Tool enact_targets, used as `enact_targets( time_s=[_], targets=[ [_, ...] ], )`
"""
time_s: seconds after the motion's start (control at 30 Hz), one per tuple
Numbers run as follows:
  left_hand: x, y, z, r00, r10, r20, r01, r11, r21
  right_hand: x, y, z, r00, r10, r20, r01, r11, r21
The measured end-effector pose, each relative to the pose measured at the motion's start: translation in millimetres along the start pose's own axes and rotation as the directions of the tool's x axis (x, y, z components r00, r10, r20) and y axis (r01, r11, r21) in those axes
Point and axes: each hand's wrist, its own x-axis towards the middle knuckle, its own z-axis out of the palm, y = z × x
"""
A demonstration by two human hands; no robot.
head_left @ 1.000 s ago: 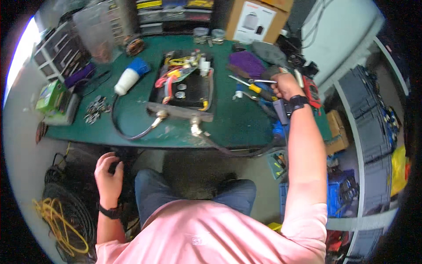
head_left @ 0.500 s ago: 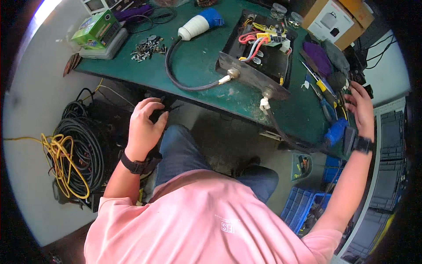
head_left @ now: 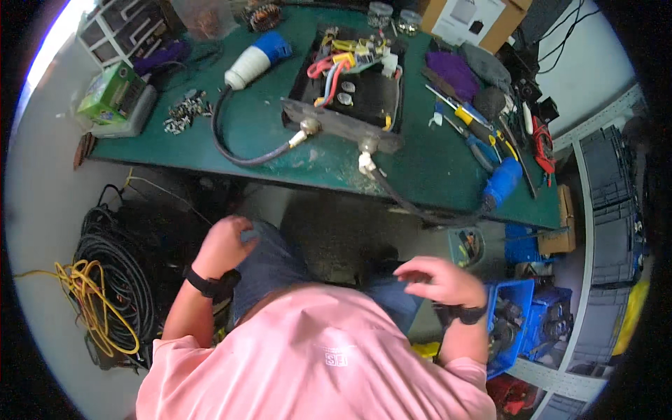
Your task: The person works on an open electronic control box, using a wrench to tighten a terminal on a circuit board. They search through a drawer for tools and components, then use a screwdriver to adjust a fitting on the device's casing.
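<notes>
My left hand (head_left: 222,246) hovers over my left thigh, fingers loosely bent and thumb apart, with nothing visible in it. In front of my right thigh, my right hand (head_left: 442,280) is held with fingers and thumb apart, also without anything. Beyond them on the bench lies an open black housing (head_left: 297,85) with coloured wires and a circuit board inside. Its dark end plate (head_left: 343,127) leans at the near side, with two black cables through its glands. One cable (head_left: 218,136) runs to a blue-and-white plug (head_left: 257,61); the other reaches a blue connector (head_left: 502,182).
The green bench (head_left: 259,183) also bears loose screws (head_left: 186,112), a green box (head_left: 108,92), screwdrivers and pliers (head_left: 481,150), a purple cloth (head_left: 453,73) and a carton (head_left: 469,21). Coiled black cable (head_left: 115,262) lies at left. Blue bins (head_left: 514,329) stand at right.
My right hand has left the tools at the bench's right side and come back toward my lap. My left hand has dropped slightly. The view has shifted to the right.
</notes>
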Motion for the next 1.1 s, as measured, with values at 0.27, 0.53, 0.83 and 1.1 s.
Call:
enact_targets(
  time_s=[0.27, 0.53, 0.83, 1.1],
  targets=[
    [-17, 5, -16, 0.973, -0.121, -0.196, 0.149, 0.98, 0.133, 100, 155, 84, 0.956, 0.236, 0.173, -0.2, 0.959, -0.2],
    [52, -10, -82, 0.52, 0.172, -0.836, 0.063, 0.969, 0.239, 213, 257, 169, 0.684, 0.492, 0.539, -0.101, 0.795, -0.598],
    [131, -32, -95, 0.549, 0.199, -0.811, 0.097, 0.949, 0.299, 228, 262, 231, 0.687, 0.378, 0.621, -0.017, 0.862, -0.506],
    [138, -27, -89, 0.673, 0.136, -0.727, 0.178, 0.924, 0.338, 237, 261, 270, 0.639, 0.304, 0.707, -0.038, 0.93, -0.366]
  ],
)
